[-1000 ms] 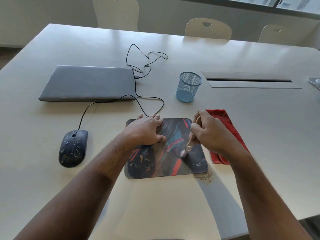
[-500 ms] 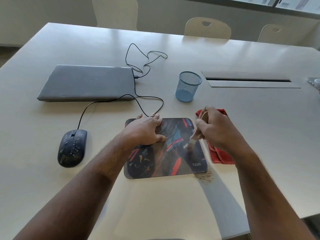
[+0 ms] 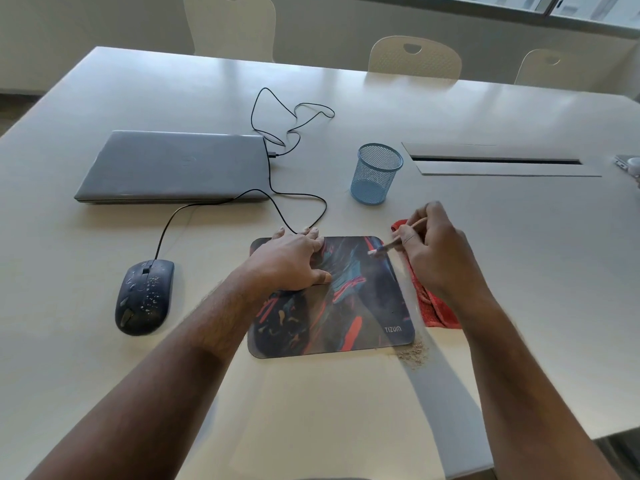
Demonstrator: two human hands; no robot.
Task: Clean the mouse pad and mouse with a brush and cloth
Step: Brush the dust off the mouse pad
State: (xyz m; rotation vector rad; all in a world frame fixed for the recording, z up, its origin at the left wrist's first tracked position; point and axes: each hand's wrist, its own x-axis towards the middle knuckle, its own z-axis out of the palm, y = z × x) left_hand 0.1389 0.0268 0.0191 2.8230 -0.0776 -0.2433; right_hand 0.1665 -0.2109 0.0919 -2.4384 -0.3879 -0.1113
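The mouse pad (image 3: 332, 299) is lying flat on the pale tabletop (image 3: 519, 254), near the front edge. It is dark with red and blue streaks, and its front right corner is showing the word TIZUM. The left hand (image 3: 291, 263) is resting flat on the pad's far left part, with fingers spread and pressing down. The right hand (image 3: 436, 251) is pinching a small brush (image 3: 398, 239) by its thin pale handle. The brush is tilting down to the left, and its bristle tip is sitting over the pad's far right corner; whether it is touching the pad is hard to tell. A red cloth (image 3: 433, 306) is lying just beside the pad's right edge, partly hidden under the right hand. A little pile of sandy dust (image 3: 414, 355) is sitting on the tabletop at the pad's front right corner. The black mouse (image 3: 145, 296) is lying to the left of the pad, speckled with pale bits. Its cable (image 3: 277, 192) is running back to a closed grey laptop (image 3: 173, 168). A blue mesh cup (image 3: 375, 173) is standing behind the pad.
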